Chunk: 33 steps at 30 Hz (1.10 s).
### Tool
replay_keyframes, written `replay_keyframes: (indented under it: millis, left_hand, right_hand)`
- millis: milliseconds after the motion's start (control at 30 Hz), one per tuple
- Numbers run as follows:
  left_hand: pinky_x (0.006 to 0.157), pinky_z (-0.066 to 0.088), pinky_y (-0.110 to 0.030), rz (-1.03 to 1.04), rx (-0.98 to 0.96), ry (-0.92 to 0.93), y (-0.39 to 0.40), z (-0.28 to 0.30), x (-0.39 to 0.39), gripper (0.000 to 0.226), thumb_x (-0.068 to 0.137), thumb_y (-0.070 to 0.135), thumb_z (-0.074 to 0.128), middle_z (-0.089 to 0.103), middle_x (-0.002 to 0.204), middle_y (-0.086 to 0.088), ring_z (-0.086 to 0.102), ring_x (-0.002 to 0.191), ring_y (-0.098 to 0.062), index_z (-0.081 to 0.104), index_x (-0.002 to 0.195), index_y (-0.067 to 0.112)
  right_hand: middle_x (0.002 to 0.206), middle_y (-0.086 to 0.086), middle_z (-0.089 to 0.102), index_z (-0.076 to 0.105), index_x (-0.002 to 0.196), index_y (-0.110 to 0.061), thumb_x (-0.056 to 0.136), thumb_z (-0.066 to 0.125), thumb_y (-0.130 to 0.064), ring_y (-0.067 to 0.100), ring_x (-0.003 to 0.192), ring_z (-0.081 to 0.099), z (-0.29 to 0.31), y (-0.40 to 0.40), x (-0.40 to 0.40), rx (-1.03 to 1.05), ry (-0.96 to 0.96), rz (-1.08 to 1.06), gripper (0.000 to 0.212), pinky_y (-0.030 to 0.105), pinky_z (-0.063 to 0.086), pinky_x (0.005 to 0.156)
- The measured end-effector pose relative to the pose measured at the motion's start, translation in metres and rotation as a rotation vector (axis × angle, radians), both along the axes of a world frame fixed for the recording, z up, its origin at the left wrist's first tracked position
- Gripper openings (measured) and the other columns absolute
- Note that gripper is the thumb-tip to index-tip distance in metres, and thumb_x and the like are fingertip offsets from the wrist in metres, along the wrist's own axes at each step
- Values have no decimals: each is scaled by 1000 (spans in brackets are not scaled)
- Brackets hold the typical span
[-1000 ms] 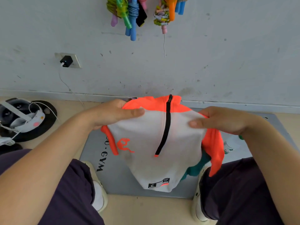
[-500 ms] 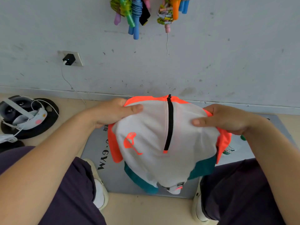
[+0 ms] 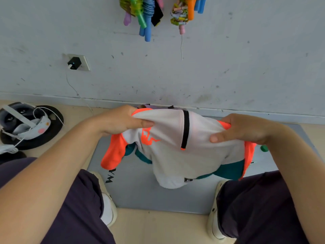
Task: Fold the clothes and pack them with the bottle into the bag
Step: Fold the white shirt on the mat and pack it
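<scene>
I hold a white sports shirt [image 3: 197,155] with orange sleeves, teal panels and a short black zip up in the air above a grey mat [image 3: 140,191]. My left hand [image 3: 121,121] grips its upper left edge. My right hand [image 3: 241,128] grips the upper right edge near the orange shoulder. The shirt hangs bunched between them, front facing me. A green bottle cap [image 3: 264,148] peeks out beside my right wrist; the rest of the bottle is hidden. A bit of purple fabric [image 3: 149,106] shows behind the shirt by the wall. No bag is clearly in view.
I sit with both knees and white shoes [image 3: 108,201] at the mat's near edge. A headset [image 3: 24,120] with cables lies on a black disc on the floor at left. A charger [image 3: 74,63] sits in a wall socket. Coloured skipping ropes [image 3: 146,13] hang above.
Both hands have gathered the shirt's top edge toward me, so the orange collar is folded under and out of sight. The orange left sleeve now hangs free below my left hand.
</scene>
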<state>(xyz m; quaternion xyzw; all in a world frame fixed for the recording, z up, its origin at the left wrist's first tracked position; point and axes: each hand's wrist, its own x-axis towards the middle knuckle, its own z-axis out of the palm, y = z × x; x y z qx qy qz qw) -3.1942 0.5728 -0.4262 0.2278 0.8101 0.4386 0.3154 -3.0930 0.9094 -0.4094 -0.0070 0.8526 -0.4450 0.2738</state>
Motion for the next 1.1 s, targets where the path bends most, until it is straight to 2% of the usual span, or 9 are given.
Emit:
replay_keyframes:
  millis: [233, 367, 467, 567, 667, 800, 867, 1000, 1100]
  left_hand:
    - [74, 55, -17, 8, 92, -124, 3, 6, 3, 41, 73, 41, 74, 76, 104, 1, 73, 93, -13, 73, 108, 18]
    - [67, 53, -15, -147, -80, -122, -11, 16, 1, 43, 54, 53, 85, 78, 92, 2, 73, 78, -9, 78, 87, 26]
    - [74, 49, -21, -270, -252, -89, -22, 19, -3, 46, 56, 58, 84, 78, 89, 1, 67, 75, -7, 77, 84, 23]
    - [62, 40, -21, -74, -345, 128, -21, 15, -19, 44, 58, 63, 83, 69, 68, 12, 55, 61, -5, 75, 75, 23]
    - [52, 35, -17, 240, -123, 223, -12, 13, -35, 32, 70, 49, 81, 56, 57, 9, 47, 55, -8, 70, 65, 19]
    - [55, 49, -15, 394, 206, 138, -4, 34, -48, 6, 78, 34, 80, 75, 76, 6, 65, 64, -6, 78, 75, 29]
    - [51, 51, -18, 433, 257, 131, -3, 40, -51, 11, 78, 35, 80, 77, 80, 2, 70, 66, -5, 78, 79, 24]
    - [45, 45, -13, 475, 190, 214, -3, 25, -44, 18, 77, 47, 78, 73, 67, 9, 65, 55, 1, 75, 69, 31]
    - [49, 43, -16, 479, 64, 225, -5, -10, -27, 30, 74, 55, 78, 71, 64, 9, 61, 54, -1, 72, 67, 26]
  right_hand:
    - [103, 8, 75, 74, 100, -18, 75, 72, -51, 28, 97, 71, -5, 1, -1, -134, -15, -90, 41, 39, 57, 85]
    - [97, 1, 76, 75, 95, -27, 69, 71, -66, 19, 90, 73, -1, 0, 0, -59, -31, -49, 47, 22, 56, 70]
    - [93, 6, 74, 74, 95, -15, 53, 77, -74, 16, 81, 70, 6, 4, 4, 40, -130, 79, 72, 26, 51, 73]
    - [85, -4, 76, 75, 89, -25, 58, 79, -68, 11, 79, 72, 8, 4, -5, 172, -14, -2, 52, 28, 52, 76]
    - [84, -4, 76, 76, 89, -25, 69, 78, -52, 18, 84, 72, 7, 5, -28, 109, 188, -324, 34, 35, 56, 79]
    - [85, -3, 76, 74, 89, -21, 73, 77, -49, 17, 82, 72, 21, 3, -51, -35, 358, -494, 32, 28, 57, 68]
    - [85, -3, 76, 75, 90, -22, 74, 76, -52, 18, 82, 72, 28, 2, -55, -63, 410, -504, 35, 31, 56, 70]
    - [94, 2, 76, 74, 101, -22, 64, 77, -63, 25, 91, 72, 17, -2, -47, -101, 351, -450, 54, 45, 58, 82]
    - [95, -2, 76, 71, 108, -39, 68, 74, -64, 19, 85, 73, -9, -5, -28, -52, 173, -298, 47, 43, 59, 75]
